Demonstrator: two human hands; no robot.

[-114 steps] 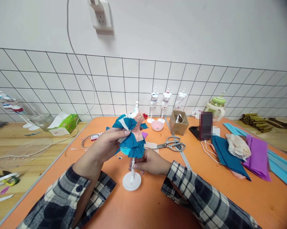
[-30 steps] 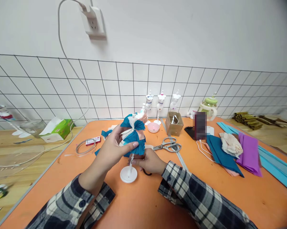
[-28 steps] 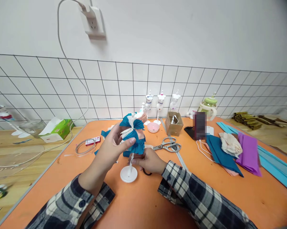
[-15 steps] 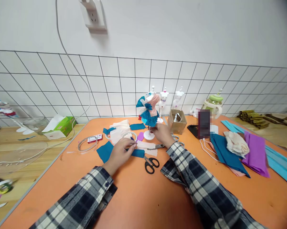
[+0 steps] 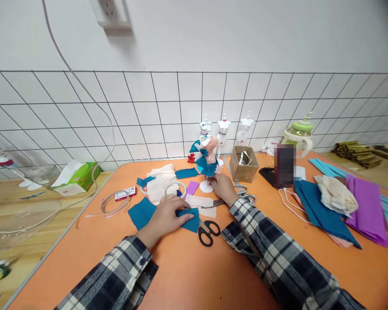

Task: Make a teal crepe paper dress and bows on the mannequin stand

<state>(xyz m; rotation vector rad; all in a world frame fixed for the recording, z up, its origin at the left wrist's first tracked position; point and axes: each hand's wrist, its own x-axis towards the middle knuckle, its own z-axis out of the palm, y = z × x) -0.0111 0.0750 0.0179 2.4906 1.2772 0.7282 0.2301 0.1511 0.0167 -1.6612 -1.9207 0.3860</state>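
Observation:
My left hand (image 5: 166,217) is closed on a blue crepe paper strip (image 5: 192,223), the thumb lying across its face. Some of its fingers are hidden behind the thumb. My right hand (image 5: 223,188) pinches the thin post under a small mannequin (image 5: 206,159) that stands upright in a blue, white and pink ruffled paper dress. The mannequin's round white base (image 5: 206,186) rests on the table. Black-handled scissors (image 5: 209,234) lie just right of the strip. Larger metal scissors (image 5: 242,193) lie by my right wrist, over pale pink paper (image 5: 200,201).
Behind are two bare white mannequins (image 5: 224,127) and a cardboard box (image 5: 244,164). A tape roll (image 5: 174,186), a red-and-white box (image 5: 125,193) and blue paper (image 5: 142,213) lie left. Folded purple paper (image 5: 366,211), a phone (image 5: 284,165) and a green-lidded jug (image 5: 299,133) are right.
The camera view has shifted. My left hand has come down onto the blue strip, and more of the strip's face shows. My right hand stays at the mannequin's post.

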